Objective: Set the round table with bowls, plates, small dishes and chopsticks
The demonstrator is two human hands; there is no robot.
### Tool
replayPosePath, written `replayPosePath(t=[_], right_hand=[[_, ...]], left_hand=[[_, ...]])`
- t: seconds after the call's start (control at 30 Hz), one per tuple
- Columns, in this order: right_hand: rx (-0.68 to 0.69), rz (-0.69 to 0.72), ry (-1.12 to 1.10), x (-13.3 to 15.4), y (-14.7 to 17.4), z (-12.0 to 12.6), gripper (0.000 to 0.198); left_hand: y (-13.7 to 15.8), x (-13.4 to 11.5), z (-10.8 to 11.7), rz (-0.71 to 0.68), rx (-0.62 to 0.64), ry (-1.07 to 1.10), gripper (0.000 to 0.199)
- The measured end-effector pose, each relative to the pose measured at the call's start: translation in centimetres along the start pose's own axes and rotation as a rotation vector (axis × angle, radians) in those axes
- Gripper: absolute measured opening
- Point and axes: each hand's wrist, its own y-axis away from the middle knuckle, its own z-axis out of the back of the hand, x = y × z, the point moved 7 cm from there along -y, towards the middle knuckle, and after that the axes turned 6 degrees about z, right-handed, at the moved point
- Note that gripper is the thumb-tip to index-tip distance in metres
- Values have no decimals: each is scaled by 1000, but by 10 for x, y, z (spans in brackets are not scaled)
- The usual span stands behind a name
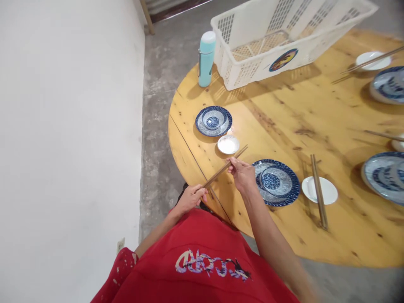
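A pair of wooden chopsticks (218,173) slants across the near left edge of the table, held above it. My left hand (191,197) is closed round their lower end, and my right hand (242,171) pinches them nearer the upper end. Just beyond the upper tips sits a small white dish (228,144). Behind that dish is a blue-patterned plate (199,127) with a bowl (213,118) on it. Close to the right of my right hand lies another blue-patterned plate (292,191), also bearing a bowl (272,181).
A white plastic basket (252,69) stands at the back, beside a light-blue bottle (206,61). On the round wooden table (315,105), chopsticks (318,189) rest across a white dish (330,191). More bowls (383,176) and dishes are at the right. A white wall (69,126) rises at left.
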Motion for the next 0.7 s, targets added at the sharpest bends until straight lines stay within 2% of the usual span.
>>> replayPosePath(t=[0.13,0.27,0.47,0.7], right_hand=[[-61,17,30,3,-30,-10,44],[-130,-17,8,1,-47,-14,41],[-179,-58,-25,-4,-54,-16,37],[-229,-67,-76,-7,-57,-15,28]], left_hand=[[-33,-19,26,-66,22,-46,39],[-59,-27,43,-72,76,-80,41],[-78,-26,49,-11,213,-13,48],[-85,-30,53,15,274,33,53]])
